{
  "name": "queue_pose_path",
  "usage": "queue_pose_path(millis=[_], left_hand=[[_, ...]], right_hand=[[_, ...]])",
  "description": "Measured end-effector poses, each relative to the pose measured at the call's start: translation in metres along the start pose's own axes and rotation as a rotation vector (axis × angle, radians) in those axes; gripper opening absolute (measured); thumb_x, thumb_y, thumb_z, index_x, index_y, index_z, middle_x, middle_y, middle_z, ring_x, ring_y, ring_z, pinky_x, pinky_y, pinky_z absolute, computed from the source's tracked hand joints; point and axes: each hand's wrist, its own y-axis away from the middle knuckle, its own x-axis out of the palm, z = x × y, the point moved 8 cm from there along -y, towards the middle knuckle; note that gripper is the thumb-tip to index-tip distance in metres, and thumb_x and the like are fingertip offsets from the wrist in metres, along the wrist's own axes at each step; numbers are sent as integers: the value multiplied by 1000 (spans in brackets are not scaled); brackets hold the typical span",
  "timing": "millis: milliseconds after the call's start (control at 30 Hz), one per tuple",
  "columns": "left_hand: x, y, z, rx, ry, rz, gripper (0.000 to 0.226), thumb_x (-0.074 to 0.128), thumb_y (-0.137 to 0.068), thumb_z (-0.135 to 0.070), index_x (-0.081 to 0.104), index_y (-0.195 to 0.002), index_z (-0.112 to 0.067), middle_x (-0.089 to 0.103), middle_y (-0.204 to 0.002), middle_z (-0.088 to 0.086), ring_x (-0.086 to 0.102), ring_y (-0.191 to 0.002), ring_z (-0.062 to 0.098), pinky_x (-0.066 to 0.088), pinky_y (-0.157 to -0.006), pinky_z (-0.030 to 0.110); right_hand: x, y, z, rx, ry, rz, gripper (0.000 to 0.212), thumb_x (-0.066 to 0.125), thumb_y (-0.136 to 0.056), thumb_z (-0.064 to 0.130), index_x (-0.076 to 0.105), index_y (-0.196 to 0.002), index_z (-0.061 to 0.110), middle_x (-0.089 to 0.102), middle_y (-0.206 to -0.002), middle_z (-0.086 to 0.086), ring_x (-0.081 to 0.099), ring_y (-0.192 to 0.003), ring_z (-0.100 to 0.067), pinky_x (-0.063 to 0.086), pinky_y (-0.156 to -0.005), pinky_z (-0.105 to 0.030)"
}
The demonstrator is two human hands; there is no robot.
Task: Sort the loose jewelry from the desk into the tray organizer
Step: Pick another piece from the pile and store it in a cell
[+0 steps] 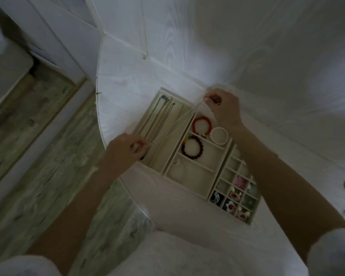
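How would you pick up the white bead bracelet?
Pinch the white bead bracelet from above at its right-hand arc, farthest from the red bracelet. It lies flat as an open ring across a tray divider, so the beads there seem easy to reach.

White wood-grain laminate on the desk [187, 56], smooth with a faint sheen. Matt cream lining, velvety-looking, throughout the tray organizer [189, 176]. Thin metal chain necklaces [155, 120], dull grey. Glossy round beads on the red bracelet [201, 124] and the dark bracelet [192, 147]; pearly white beads on the white bracelet [219, 135]. Grey weathered wood-look planks on the floor [38, 136]. Soft white cloth on the sleeve [335, 253].
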Motion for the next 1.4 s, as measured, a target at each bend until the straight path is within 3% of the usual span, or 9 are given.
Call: queue_pose_path(millis=[100, 233, 367, 500, 600, 700, 933, 1100, 1400], left_hand=[[5, 26, -4, 1, 4, -124, 21, 59, -78, -30, 73, -81, -15, 57, -67, -12, 45, -66, 0, 42, -58, 19], [31, 57, -11, -28, -48, -157, 25, 53, -81, -31, 74, -83, -18, 70, -77, -6, 55, -76, 9, 46, -65, 22], [45, 72, -8, -78, -119, -149, 24, 53, -84, -31, 73, -83, -19, 70, -79, -5, 59, -74, 17, 53, -57, 31], [45, 71, -8, -116, -115, -153, 28, 51, -86, -33, 74, -85, -18, 65, -82, -1, 59, -75, 18, 52, -53, 30], [48, 70, -11, -122, -143, -145, 32, 48, -88, -35, 75, -86, -17, 63, -83, 0, 59, -75, 18, 50, -52, 28], [49, 69, -16, -97, -208, -140, 35, 46, -91, -35, 76, -89, -16, 62, -82, 2, 58, -74, 20, 46, -51, 26], [52, 65, -21, -41, -296, -131, 35, 45, -92, -32, 74, -87, -12, 54, -79, 7, 52, -71, 22, 37, -53, 25], [54, 62, -23, -49, -316, -134, 33, 48, -90, -32, 75, -82, -13, 49, -75, 6, 49, -69, 23, 38, -60, 32], [53, 63, -27, -61, -317, -107, 32, 47, -90, -30, 73, -85, -12, 55, -82, 7, 53, -77, 24, 40, -63, 33]], right_hand=[[17, -12, 2, -33, -5, 69, 7, 67, -83, 7, 70, -88, 5, 65, -83, 0, 54, -70, 1, 39, -68, -3], [39, -16, -1, -75, 31, 169, 9, 70, -79, 5, 72, -88, 3, 65, -82, -1, 56, -66, 11, 40, -68, -2], [57, -16, -11, -59, 84, 240, 8, 71, -80, 8, 71, -87, 5, 68, -85, -6, 59, -77, -8, 42, -71, -4], [61, -17, -9, -92, 144, 242, 7, 68, -80, 4, 71, -87, 5, 69, -86, -8, 57, -77, -9, 42, -70, -4], [65, -16, -4, -155, 224, 271, 12, 66, -80, -2, 71, -89, 4, 68, -92, -15, 55, -80, -12, 47, -74, -22], [67, -12, 1, -242, 282, 270, 19, 63, -80, -3, 71, -95, 6, 61, -102, -14, 50, -84, -13, 38, -70, -17], [79, 11, 21, -556, 593, 318, 24, 54, -85, 27, 76, -87, 17, 55, -119, -11, 48, -100, -33, 37, -80, -37], [78, 19, 12, -637, 719, 350, 34, 45, -90, 37, 75, -89, 23, 48, -136, -2, 42, -107, -27, 30, -82, -37], [74, 19, 15, -671, 636, 316, 33, 48, -92, 35, 74, -83, 17, 56, -127, -3, 42, -108, -26, 28, -80, -34]])
